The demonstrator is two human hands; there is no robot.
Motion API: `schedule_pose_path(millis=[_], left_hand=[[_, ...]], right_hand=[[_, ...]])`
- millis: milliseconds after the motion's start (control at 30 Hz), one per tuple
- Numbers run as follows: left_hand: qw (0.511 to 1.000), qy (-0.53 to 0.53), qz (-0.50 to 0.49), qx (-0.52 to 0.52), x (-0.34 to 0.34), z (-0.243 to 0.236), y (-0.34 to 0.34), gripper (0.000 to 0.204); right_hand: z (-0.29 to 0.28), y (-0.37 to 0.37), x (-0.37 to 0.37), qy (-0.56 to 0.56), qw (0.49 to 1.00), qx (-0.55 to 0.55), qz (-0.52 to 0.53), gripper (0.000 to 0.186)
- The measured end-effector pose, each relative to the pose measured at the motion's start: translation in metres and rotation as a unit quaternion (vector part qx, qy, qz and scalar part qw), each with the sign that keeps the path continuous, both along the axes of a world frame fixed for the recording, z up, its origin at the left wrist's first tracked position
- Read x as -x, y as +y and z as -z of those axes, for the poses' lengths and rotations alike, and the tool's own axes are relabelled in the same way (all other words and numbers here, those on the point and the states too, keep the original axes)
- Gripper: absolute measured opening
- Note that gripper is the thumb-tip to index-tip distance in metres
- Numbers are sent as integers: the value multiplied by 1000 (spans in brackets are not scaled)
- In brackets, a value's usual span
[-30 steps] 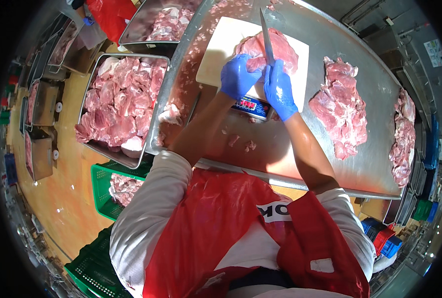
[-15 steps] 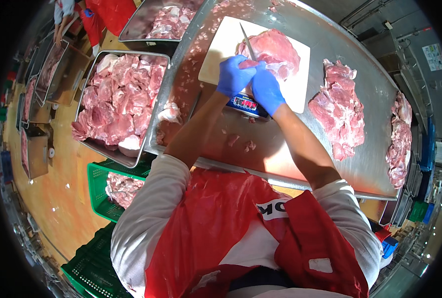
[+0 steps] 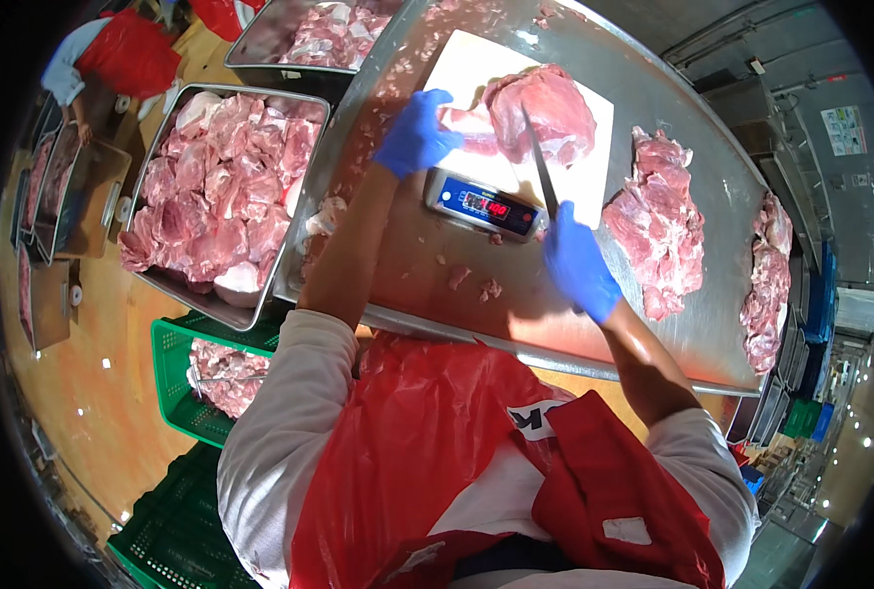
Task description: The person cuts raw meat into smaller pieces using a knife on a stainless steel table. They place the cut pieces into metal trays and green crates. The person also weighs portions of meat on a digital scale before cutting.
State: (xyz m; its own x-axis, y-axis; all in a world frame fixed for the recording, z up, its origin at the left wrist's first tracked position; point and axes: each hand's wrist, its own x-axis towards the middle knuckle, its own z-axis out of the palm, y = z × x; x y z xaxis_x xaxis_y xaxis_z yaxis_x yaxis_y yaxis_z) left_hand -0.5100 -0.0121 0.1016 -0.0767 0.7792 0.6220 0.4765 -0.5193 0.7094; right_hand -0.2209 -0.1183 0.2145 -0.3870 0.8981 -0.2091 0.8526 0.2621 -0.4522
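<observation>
A large piece of raw meat (image 3: pixel 550 110) lies on a white board (image 3: pixel 460 61), and a paler flap of it stretches left toward my left hand (image 3: pixel 417 135). That blue-gloved hand is closed at the flap's end, gripping it. In a blue glove too, my right hand (image 3: pixel 576 257) is shut on a knife (image 3: pixel 543 169) at its handle; the handle itself is mostly covered. The blade points up and away, its tip over the front of the meat. Between my hands, a blue digital scale (image 3: pixel 483 204) with a lit red display sits at the board's near edge.
Right of the board, a ragged slab of meat (image 3: pixel 658 226) lies on the steel table (image 3: pixel 555 329), with another strip (image 3: pixel 766 285) at the far right edge. A steel tray (image 3: pixel 260 316) heaped with meat stands left, above a green crate (image 3: pixel 167 378). A co-worker (image 3: pixel 128 54) bends over containers.
My hands have parted: the left moved left with the meat flap, the right moved right and nearer with the knife. The scale's display is uncovered. The co-worker has come further into view.
</observation>
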Motion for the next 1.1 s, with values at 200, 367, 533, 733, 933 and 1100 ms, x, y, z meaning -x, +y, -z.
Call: schedule_pose_path(millis=[200, 367, 533, 733, 933, 1100], left_hand=[[954, 253, -47, 157, -46, -35, -14, 34], [948, 283, -27, 145, -44, -33, -13, 15], [977, 187, -18, 104, -21, -5, -10, 23], [968, 193, 48, 152, -39, -22, -26, 30], [994, 77, 34, 66, 11, -7, -11, 24], [914, -208, 247, 245, 81, -53, 37, 20]], right_hand=[[26, 97, 98, 186, 978, -85, 42, 25], [49, 133, 104, -88, 990, -91, -61, 25], [37, 57, 78, -146, 988, 12, 36, 28], [82, 117, 73, -136, 983, -101, -63, 23], [46, 77, 62, -152, 987, 2, -52, 33], [25, -34, -45, -166, 984, 66, -22, 23]])
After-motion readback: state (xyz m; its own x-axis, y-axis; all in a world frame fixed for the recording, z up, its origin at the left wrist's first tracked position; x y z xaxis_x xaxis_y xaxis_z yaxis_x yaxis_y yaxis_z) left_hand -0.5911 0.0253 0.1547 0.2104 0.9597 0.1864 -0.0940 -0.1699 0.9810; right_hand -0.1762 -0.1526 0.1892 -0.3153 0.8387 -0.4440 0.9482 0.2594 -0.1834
